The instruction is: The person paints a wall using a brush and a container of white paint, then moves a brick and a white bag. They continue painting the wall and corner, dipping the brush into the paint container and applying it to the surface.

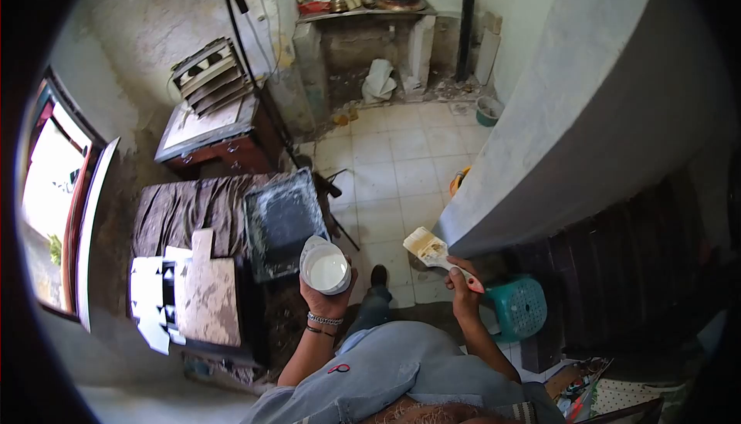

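Note:
In my left hand (330, 300) is a small white tub (326, 268), held from below and behind, with pale, whitish contents showing through its open top. My right hand (463, 279) grips the handle of a wide paintbrush (429, 249). The brush head points up and to the left, and its bristles look cream-coloured. Brush and tub are well apart. Just past the brush, the lower end of a grey wall edge (463, 223) comes down. Below and right of my right hand stands a green plastic stool (521, 308).
Left of the tub lies a dark, white-smeared tray (284, 223) on a cloth-covered table (185, 204). A wooden board (207, 300) rests nearby. Further back are a desk (224, 142) and a shelf (363, 13) with kitchenware. A bucket (488, 111) stands on the tiled floor (378, 177).

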`<state>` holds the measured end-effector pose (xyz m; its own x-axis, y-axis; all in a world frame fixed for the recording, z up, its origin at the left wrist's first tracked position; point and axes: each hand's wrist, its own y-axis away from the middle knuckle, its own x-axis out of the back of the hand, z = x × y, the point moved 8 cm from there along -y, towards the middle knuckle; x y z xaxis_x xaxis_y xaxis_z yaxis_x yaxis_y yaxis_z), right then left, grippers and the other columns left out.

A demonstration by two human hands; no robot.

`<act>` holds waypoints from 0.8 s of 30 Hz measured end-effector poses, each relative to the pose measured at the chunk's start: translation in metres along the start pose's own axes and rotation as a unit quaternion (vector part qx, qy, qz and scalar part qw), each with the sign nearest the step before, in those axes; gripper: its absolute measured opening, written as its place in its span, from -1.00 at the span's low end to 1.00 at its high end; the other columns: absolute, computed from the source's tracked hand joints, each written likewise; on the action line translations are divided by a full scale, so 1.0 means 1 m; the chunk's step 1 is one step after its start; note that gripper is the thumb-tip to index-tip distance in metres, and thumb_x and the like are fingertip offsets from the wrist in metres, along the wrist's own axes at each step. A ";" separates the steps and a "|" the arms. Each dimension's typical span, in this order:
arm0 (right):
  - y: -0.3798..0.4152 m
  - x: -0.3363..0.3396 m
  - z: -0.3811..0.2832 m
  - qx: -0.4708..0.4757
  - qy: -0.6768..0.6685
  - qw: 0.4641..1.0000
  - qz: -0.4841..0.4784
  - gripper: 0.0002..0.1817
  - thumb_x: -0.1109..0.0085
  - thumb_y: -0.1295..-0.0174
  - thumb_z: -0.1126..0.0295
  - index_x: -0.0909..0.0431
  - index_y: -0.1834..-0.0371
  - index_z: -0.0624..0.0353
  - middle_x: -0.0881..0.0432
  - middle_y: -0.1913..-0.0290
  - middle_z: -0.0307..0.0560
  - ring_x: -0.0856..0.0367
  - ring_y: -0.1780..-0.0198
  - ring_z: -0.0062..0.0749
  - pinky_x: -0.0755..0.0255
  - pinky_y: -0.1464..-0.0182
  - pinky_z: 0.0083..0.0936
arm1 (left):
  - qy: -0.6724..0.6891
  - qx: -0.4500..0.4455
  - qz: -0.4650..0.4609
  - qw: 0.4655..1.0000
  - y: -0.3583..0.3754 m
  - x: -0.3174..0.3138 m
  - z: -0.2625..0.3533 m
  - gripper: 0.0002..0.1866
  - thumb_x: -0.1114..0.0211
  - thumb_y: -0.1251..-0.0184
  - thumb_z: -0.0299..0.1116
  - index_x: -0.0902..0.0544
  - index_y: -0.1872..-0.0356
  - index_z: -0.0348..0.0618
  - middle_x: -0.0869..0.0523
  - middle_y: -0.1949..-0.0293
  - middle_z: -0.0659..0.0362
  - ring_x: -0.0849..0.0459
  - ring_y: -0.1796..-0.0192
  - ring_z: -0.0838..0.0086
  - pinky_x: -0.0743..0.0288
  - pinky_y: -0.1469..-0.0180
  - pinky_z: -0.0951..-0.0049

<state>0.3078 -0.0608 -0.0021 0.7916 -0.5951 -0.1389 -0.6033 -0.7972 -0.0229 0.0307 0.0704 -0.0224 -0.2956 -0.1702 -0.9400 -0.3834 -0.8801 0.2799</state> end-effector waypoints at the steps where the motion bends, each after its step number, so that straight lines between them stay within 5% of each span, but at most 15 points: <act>1: -0.010 -0.008 -0.006 0.018 0.006 1.000 -0.002 -0.68 -0.18 -0.33 0.27 -0.63 -0.05 0.21 -0.65 0.29 -0.21 -0.53 0.37 -0.64 -0.38 0.34 -0.68 | -0.003 0.004 -0.004 1.000 -0.008 -0.007 0.001 -0.33 -0.11 -0.23 0.16 -0.46 -0.24 -0.09 -0.60 -0.12 0.01 -0.56 -0.19 0.08 -0.47 -0.18 0.00; 6: -0.113 -0.040 -0.024 0.022 0.063 0.998 0.009 -0.70 -0.16 -0.33 0.34 -0.63 -0.04 0.24 -0.65 0.26 -0.18 -0.52 0.36 -0.65 -0.39 0.31 -0.67 | -0.018 0.032 0.040 0.999 -0.123 -0.021 -0.004 -0.31 -0.05 -0.25 0.21 -0.48 -0.22 -0.10 -0.62 -0.10 0.00 -0.59 -0.15 0.08 -0.51 -0.12 0.02; 9: -0.154 -0.056 -0.044 0.074 0.121 0.990 0.010 -0.69 -0.15 -0.33 0.36 -0.61 -0.06 0.28 -0.67 0.21 -0.13 -0.55 0.33 -0.59 -0.43 0.26 -0.61 | -0.046 0.071 0.004 0.996 -0.177 -0.038 -0.008 -0.36 -0.04 -0.30 0.28 -0.50 -0.22 0.09 -0.64 -0.09 0.15 -0.62 -0.12 0.13 -0.54 -0.10 -0.11; 14: -0.202 -0.071 -0.084 0.147 0.214 0.966 0.006 -0.70 -0.15 -0.30 0.46 -0.58 -0.07 0.31 -0.64 0.12 0.06 -0.59 0.12 -0.24 -0.42 0.04 -0.46 | -0.052 0.084 0.031 0.995 -0.252 -0.074 -0.022 -0.39 -0.04 -0.32 0.25 -0.51 -0.21 0.08 -0.65 -0.10 0.14 -0.64 -0.11 0.15 -0.57 -0.08 -0.12; 22: -0.265 -0.071 -0.082 0.222 0.189 0.957 -0.002 -0.67 -0.19 -0.29 0.49 -0.56 -0.13 0.23 -0.53 0.31 -0.05 -0.46 0.30 -0.34 -0.34 0.20 -0.47 | -0.061 0.120 -0.001 0.991 -0.365 -0.119 -0.063 -0.41 -0.03 -0.32 0.19 -0.51 -0.21 0.05 -0.66 -0.09 0.12 -0.62 -0.16 0.15 -0.57 -0.11 -0.07; 24: -0.279 -0.069 -0.077 0.170 0.196 0.966 0.004 -0.67 -0.19 -0.29 0.49 -0.56 -0.13 0.22 -0.52 0.33 -0.06 -0.46 0.30 -0.37 -0.34 0.20 -0.47 | -0.080 0.139 -0.002 0.987 -0.395 -0.126 -0.076 -0.40 -0.03 -0.31 0.19 -0.52 -0.20 0.01 -0.67 -0.06 0.09 -0.62 -0.15 0.12 -0.58 -0.11 -0.03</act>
<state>0.4288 0.1945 0.0905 0.7223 -0.6477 0.2426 -0.5543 -0.7519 -0.3571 0.2857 0.4064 -0.0293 -0.4196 -0.0747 -0.9046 -0.6037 -0.7212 0.3396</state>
